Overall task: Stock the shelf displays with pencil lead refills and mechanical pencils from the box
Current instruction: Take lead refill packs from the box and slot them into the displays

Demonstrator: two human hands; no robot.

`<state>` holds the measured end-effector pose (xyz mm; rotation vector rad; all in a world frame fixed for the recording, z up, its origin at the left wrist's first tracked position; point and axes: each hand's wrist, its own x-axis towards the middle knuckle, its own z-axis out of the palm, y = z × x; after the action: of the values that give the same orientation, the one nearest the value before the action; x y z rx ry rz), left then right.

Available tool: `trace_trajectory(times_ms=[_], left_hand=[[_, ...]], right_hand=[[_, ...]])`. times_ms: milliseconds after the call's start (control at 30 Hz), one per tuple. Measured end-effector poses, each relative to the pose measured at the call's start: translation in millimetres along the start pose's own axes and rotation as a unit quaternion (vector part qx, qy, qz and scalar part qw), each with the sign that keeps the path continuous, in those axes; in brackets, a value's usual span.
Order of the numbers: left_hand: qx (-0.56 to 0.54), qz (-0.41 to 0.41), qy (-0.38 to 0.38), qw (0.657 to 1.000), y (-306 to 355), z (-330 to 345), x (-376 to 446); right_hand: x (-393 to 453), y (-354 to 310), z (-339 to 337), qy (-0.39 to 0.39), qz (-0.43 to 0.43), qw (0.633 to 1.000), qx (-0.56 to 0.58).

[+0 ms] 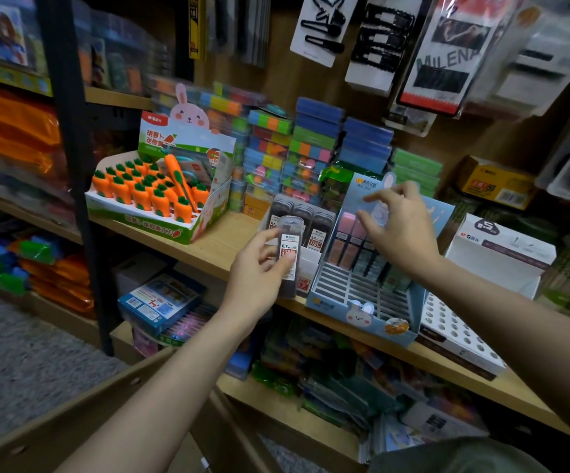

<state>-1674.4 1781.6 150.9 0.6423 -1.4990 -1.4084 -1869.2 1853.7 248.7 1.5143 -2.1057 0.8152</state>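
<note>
So the wooden shelf [208, 249] is running diagonally across the middle of the frame, from left down to lower right, with more shelves above and below it packed with blurry stationery. A cardboard box [82, 414] is sitting open along the bottom left, and I can't make out what's in it.

On the shelf, left of centre, a carrot display [160, 196] is standing full of little orange carrot items, with a bunny on its header card. Behind it, coloured sticky-note stacks [311, 148] are piling up toward the back. Right of centre, a blue pencil display [369, 295] is sitting tilted back with a slotted tray; pastel pencils [355, 247] are standing in the upper rows, and the lower slots are showing bare. Just beside it on the left, a lead display [306, 230] is holding dark refill cases. At right, a white box [498, 254] is sitting open, with a white tray [457, 336] of round holes below it.

The left hand [259, 271] is gripping a lead case [289, 247] upright, fingers curling round it, right in front of the lead display. The right hand [399, 227] is hanging over the pencil display, fingers spread and loosely bent, holding nothing; I can't tell if the fingertips are touching the header card.
</note>
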Motion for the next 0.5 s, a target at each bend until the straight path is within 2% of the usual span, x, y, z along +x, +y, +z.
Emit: trace_trajectory(times_ms=[33,100,167,233,300,367,500], left_hand=[[0.011,0.002,0.004,1.0,0,0,2],[0.024,0.01,-0.001,1.0,-1,0,4],[0.034,0.023,-0.016,0.999,-1,3,4],[0.063,0.044,-0.038,0.996,-1,5,3],[0.111,0.071,-0.06,0.99,1,5,1],[0.179,0.113,-0.048,0.976,2,1,1],[0.388,0.203,0.038,0.898,0,-16,6]], right_hand=[[1,-9,-3,-0.001,-0.006,0.998,0.055],[-2,-30,-8,-0.071,-0.028,0.988,0.135],[-11,-46,-5,-0.162,-0.051,0.972,0.161],[-16,-51,1,-0.192,-0.06,0.966,0.16],[-12,-49,1,-0.186,-0.039,0.967,0.172],[1,-42,-4,-0.145,-0.003,0.972,0.184],[29,-27,-12,-0.047,0.026,0.982,0.182]])
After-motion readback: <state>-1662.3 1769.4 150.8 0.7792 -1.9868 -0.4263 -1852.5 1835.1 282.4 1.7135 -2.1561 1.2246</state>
